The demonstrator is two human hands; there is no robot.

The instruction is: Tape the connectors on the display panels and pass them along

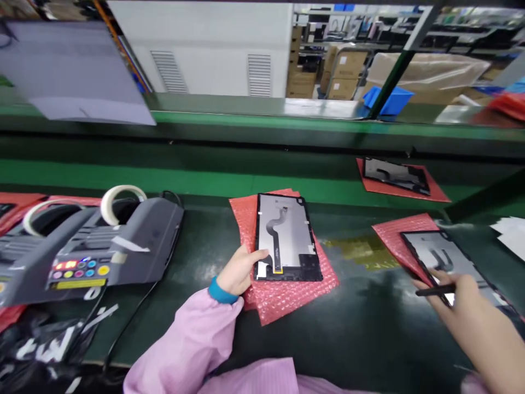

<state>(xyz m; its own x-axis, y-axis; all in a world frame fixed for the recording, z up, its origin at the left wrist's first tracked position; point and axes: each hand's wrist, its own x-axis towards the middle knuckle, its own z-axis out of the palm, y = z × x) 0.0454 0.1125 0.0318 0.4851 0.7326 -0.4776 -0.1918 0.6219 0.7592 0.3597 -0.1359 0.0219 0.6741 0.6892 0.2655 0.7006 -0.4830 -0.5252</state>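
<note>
My left hand (238, 269) grips the lower left edge of a tablet screen panel (292, 230), its thumb on top. The panel lies grey back up, with a dark flex cable (275, 241) along it, over red bubble wrap (283, 301). To the right, my right hand (467, 303) is closed around a slim black stick-like tool (435, 290). Its fingers are also at the near left edge of a second screen panel (467, 260), which rests partly on more red bubble wrap (410, 232). Whether they grip that panel I cannot tell.
Two grey tape dispensers (151, 241) with rolls of tape (118, 202) stand at the left, a black cable beside them. A third panel (396, 174) on red wrap lies at the back right. White sheets (511, 235) are at the right edge. A green post (488, 189) slants there.
</note>
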